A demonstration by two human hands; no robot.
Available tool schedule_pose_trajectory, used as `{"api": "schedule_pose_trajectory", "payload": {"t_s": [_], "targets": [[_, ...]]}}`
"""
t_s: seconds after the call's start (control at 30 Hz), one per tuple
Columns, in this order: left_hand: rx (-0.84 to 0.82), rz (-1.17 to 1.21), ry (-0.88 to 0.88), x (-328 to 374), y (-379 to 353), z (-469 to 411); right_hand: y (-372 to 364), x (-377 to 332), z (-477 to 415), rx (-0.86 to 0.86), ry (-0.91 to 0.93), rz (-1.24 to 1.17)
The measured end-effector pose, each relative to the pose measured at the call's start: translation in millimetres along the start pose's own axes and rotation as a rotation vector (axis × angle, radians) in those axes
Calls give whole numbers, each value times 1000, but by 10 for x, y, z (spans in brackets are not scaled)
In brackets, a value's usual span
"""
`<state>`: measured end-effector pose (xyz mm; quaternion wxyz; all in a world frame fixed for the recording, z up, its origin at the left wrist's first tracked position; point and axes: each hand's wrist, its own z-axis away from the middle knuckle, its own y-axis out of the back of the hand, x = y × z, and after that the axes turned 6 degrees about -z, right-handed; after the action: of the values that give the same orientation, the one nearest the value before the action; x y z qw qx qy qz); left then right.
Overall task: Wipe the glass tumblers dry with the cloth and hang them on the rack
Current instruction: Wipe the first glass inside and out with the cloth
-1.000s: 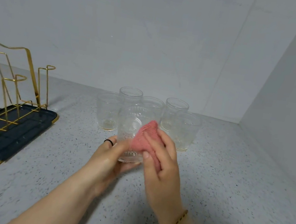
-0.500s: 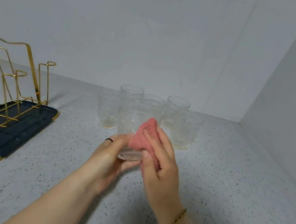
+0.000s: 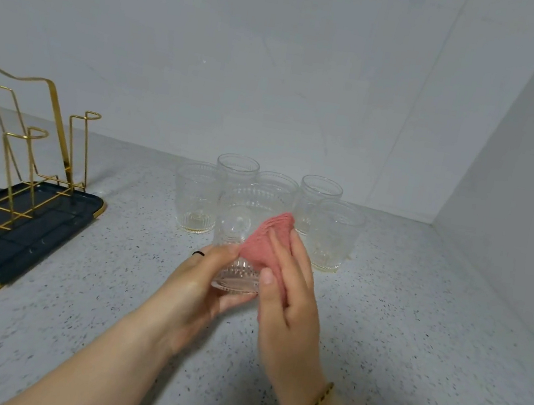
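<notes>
Left hand (image 3: 197,290) grips the tumbler (image 3: 239,250) mid-frame, right hand (image 3: 283,291) presses the cloth (image 3: 265,240) on it; wet ribbed glass could slip onto the worktop (image 3: 410,345).

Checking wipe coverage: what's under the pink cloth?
The side of the held tumbler, gripped by the left hand. The right hand holds the cloth there; glass beneath is hidden.

We see 1 ribbed clear tumbler (image 3: 237,229) tilted, base toward us, with a pink cloth (image 3: 265,240) against its right side. 5 other tumblers (image 3: 197,197) stand upright behind it. The gold wire rack (image 3: 24,218) stands well left.
</notes>
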<state>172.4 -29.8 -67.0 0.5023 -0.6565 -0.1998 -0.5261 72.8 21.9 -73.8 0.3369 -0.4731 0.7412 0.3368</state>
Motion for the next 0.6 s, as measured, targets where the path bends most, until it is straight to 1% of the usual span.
{"api": "schedule_pose_trajectory", "payload": {"t_s": [0.07, 0.13, 0.2, 0.27, 0.33, 0.4, 0.5, 0.6], "targets": [[-40, 15, 21, -13, -22, 15, 25, -21, -14, 10, 72, 85], [-94, 56, 30, -45, -44, 33, 96, -39, -62, 55, 68, 70], [-143, 101, 23, -71, -56, 41, 152, -47, -95, 110, 8, -69], [-163, 157, -13, -76, -65, 46, 139, -11, -85, 110, -64, -215], [-129, 145, -28, -71, -85, 49, 85, 11, -53, 102, -115, -231], [-76, 69, -23, -86, -87, 34, 42, 13, -40, 105, -133, -170], [-45, -25, -40, -95, -92, 23, 63, -10, -58, 131, -103, -125], [42, -64, -60, -121, -89, 10, 81, -34, -69, 160, -61, -79]]}}
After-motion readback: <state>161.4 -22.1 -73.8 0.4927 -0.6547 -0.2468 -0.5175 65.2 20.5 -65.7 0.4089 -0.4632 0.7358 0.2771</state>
